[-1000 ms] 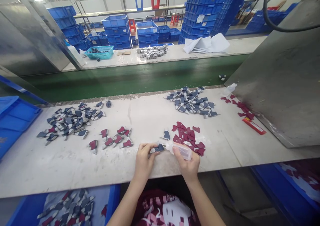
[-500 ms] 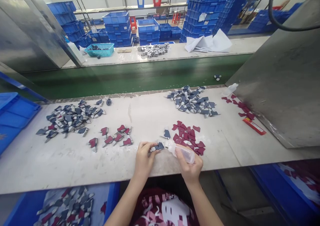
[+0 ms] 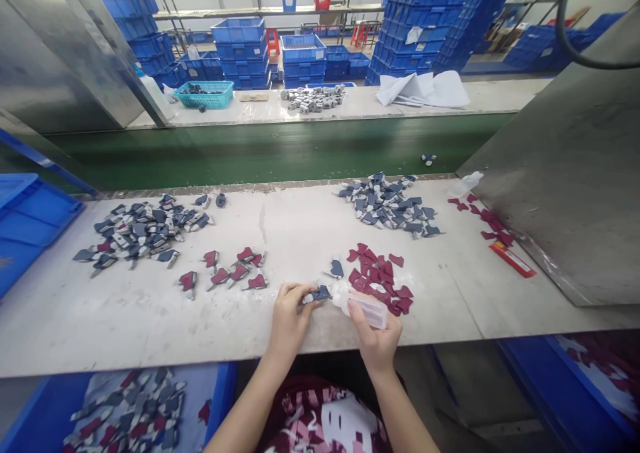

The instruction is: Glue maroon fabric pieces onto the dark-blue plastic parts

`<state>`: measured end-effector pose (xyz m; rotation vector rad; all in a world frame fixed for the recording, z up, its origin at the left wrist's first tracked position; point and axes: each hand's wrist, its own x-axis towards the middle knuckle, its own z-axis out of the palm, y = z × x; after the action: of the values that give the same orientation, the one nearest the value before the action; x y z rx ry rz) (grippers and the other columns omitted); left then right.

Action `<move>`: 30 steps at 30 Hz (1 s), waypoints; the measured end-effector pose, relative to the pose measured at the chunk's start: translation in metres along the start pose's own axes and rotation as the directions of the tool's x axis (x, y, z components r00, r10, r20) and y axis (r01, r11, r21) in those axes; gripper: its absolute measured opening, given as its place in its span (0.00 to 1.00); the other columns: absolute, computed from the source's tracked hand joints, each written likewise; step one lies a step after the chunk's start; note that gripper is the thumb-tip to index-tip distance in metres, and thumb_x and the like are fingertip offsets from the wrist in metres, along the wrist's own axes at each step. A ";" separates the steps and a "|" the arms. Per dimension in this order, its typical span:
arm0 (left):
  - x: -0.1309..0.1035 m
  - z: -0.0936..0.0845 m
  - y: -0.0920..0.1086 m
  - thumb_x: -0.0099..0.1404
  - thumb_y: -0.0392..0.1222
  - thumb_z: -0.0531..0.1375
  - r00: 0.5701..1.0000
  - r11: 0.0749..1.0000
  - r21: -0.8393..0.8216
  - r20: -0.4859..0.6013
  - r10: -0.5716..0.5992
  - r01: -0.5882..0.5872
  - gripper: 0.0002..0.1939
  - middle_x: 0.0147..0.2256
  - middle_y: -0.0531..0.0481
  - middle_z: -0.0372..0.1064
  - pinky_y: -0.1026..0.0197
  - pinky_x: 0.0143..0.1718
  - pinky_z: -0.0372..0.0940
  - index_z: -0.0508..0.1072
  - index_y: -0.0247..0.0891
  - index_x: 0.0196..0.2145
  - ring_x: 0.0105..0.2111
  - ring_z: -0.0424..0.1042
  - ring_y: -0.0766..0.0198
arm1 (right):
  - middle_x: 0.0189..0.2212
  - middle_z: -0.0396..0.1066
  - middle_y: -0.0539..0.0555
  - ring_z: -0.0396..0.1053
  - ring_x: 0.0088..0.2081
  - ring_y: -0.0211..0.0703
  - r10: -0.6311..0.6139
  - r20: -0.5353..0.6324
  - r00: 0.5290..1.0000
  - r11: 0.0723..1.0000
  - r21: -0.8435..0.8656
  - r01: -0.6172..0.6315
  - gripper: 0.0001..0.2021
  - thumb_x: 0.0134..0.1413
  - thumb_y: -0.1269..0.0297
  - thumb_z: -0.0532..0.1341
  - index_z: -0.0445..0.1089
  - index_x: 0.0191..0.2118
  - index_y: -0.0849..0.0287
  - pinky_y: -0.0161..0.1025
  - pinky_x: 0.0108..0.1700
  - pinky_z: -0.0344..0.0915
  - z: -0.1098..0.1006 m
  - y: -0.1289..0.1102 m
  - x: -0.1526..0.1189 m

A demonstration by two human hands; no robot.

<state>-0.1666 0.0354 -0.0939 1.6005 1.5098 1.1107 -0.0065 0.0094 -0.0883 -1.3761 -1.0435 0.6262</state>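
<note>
My left hand (image 3: pixel 290 316) pinches a small dark blue and grey part (image 3: pixel 319 294) just above the table. Wrapped round a clear squeeze bottle (image 3: pixel 370 309), my right hand (image 3: pixel 379 339) points its nozzle left, close to that part. Another blue part (image 3: pixel 336 268) lies just beyond the nozzle. Maroon pieces (image 3: pixel 380 276) are scattered behind and to the right of the bottle. Several parts with maroon tops (image 3: pixel 239 271) lie left of my left hand.
Piles of blue-grey parts lie at the left (image 3: pixel 143 229) and the back right (image 3: pixel 390 203). A green conveyor belt (image 3: pixel 300 149) runs behind the table. A metal panel (image 3: pixel 575 173) stands at the right. Blue bins (image 3: pixel 227 399) sit below the front edge.
The view has shifted slightly. The bottle's nozzle is now nearer the part in my left hand; both hands keep their hold.
</note>
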 end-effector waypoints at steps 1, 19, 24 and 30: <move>0.000 0.000 0.000 0.59 0.30 0.65 1.000 1.000 0.003 -0.002 0.007 -0.007 0.11 0.37 0.48 0.74 0.56 0.41 0.73 0.80 0.41 0.39 0.39 0.75 0.57 | 0.30 0.80 0.59 0.78 0.29 0.51 -0.006 0.019 1.000 1.000 -0.008 0.006 0.12 0.52 0.57 0.68 0.79 0.34 0.63 0.40 0.30 0.76 0.001 0.000 0.000; 0.000 -0.002 0.002 0.59 0.31 0.66 1.000 1.000 -0.017 0.010 0.006 -0.006 0.10 0.37 0.48 0.75 0.56 0.42 0.73 0.80 0.42 0.38 0.40 0.75 0.57 | 0.29 0.80 0.58 0.78 0.30 0.51 -0.021 0.094 0.995 0.999 -0.029 0.024 0.12 0.53 0.57 0.67 0.80 0.34 0.62 0.41 0.31 0.76 0.006 0.000 0.002; 0.000 -0.002 0.001 0.59 0.31 0.65 1.000 1.000 -0.027 0.009 -0.006 0.007 0.11 0.37 0.47 0.75 0.55 0.43 0.73 0.80 0.42 0.38 0.41 0.74 0.57 | 0.27 0.80 0.57 0.78 0.28 0.51 0.024 0.079 0.997 0.999 0.024 -0.026 0.11 0.51 0.58 0.68 0.80 0.30 0.61 0.40 0.28 0.75 0.005 -0.004 0.003; -0.001 -0.002 0.000 0.59 0.30 0.63 1.000 1.000 -0.024 0.011 0.000 0.001 0.12 0.38 0.47 0.75 0.54 0.44 0.73 0.80 0.42 0.39 0.42 0.74 0.56 | 0.26 0.79 0.57 0.77 0.28 0.51 0.061 0.044 0.997 0.998 0.016 -0.061 0.13 0.51 0.56 0.68 0.80 0.29 0.62 0.41 0.30 0.75 0.001 -0.004 0.005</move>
<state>-0.1680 0.0347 -0.0933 1.5878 1.4841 1.1134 -0.0061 0.0131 -0.0833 -1.3889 -1.0314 0.7112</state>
